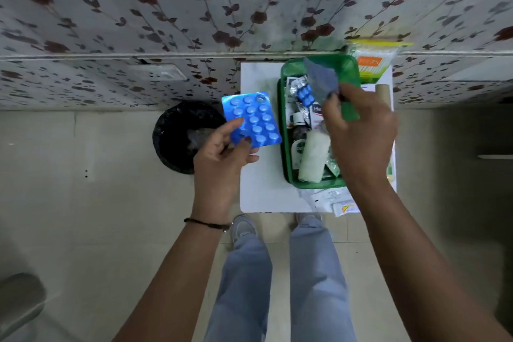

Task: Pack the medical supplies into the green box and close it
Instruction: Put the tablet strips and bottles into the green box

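Observation:
The open green box (286, 147) stands on a small white table (261, 175) and holds blister strips, small bottles and a white gauze roll (312, 158). My left hand (222, 155) holds a blue blister pack of round tablets (251, 119) by its lower edge, left of the box. My right hand (361, 133) is over the box and pinches a blurred grey-blue blister strip (322, 80) above its far end. The box's right wall is hidden by my right hand.
A cotton-bud pack with a yellow zip top (372, 58) leans behind the box. Paper sachets (333, 200) lie at the table's front edge. A black-lined waste bin (180, 136) stands on the floor left of the table. A patterned wall backs the table.

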